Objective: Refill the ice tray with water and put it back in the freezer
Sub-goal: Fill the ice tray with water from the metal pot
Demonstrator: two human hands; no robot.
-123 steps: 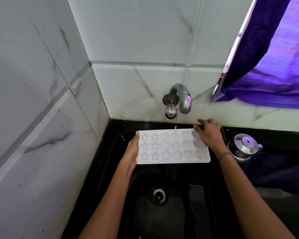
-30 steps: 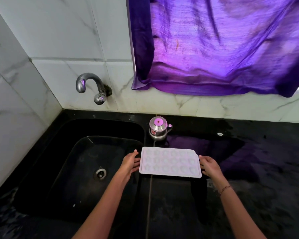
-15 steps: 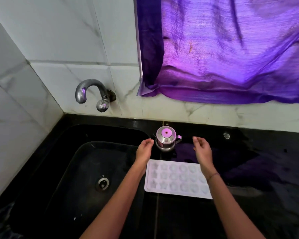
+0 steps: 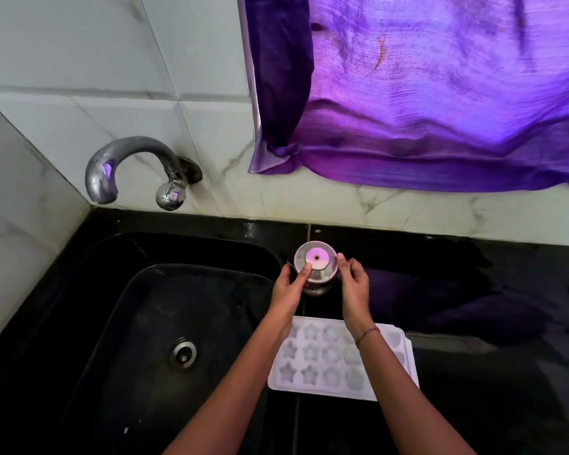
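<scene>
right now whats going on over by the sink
A person holds a small steel pot on the black counter beside the sink, left hand at its left side with a finger on the lid, right hand at its right side. The white ice tray lies flat on the counter nearer the person, untouched by either hand.

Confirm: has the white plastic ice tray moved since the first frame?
Yes. The white ice tray went from under the curved metal tap, over the black sink, rightward onto the black counter.
</scene>
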